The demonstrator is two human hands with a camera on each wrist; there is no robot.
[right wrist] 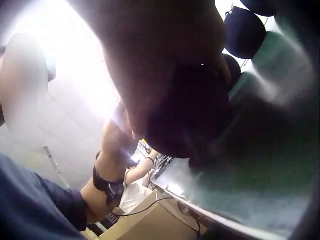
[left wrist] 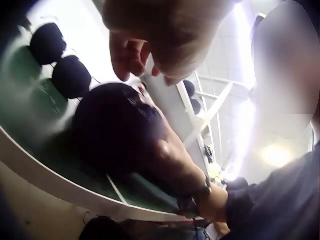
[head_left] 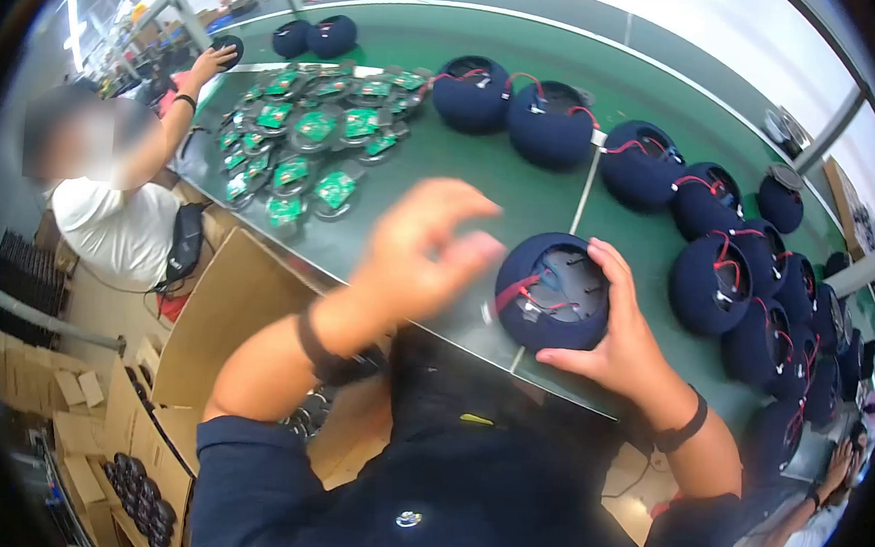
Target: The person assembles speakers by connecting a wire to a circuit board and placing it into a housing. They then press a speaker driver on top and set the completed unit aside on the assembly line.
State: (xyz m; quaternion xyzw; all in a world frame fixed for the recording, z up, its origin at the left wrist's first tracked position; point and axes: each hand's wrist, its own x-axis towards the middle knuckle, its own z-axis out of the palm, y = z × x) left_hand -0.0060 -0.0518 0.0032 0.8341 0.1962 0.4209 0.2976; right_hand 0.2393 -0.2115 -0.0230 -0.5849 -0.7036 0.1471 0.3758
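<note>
A dark blue round shell sits at the table's near edge, its open top showing red wires and a hollow inside. My right hand grips its right side, fingers on the far rim and thumb low in front. Left of the shell, my blurred left hand hovers with bent fingers and thumb apart, holding nothing. The left wrist view has that left hand above the dark shell, which the right hand holds. In the right wrist view the right hand covers part of the shadowed shell.
Several similar wired shells line the far and right side of the green table. Green circuit boards on round pieces are heaped at the left. A person in white reaches over the far left; cardboard boxes stand below.
</note>
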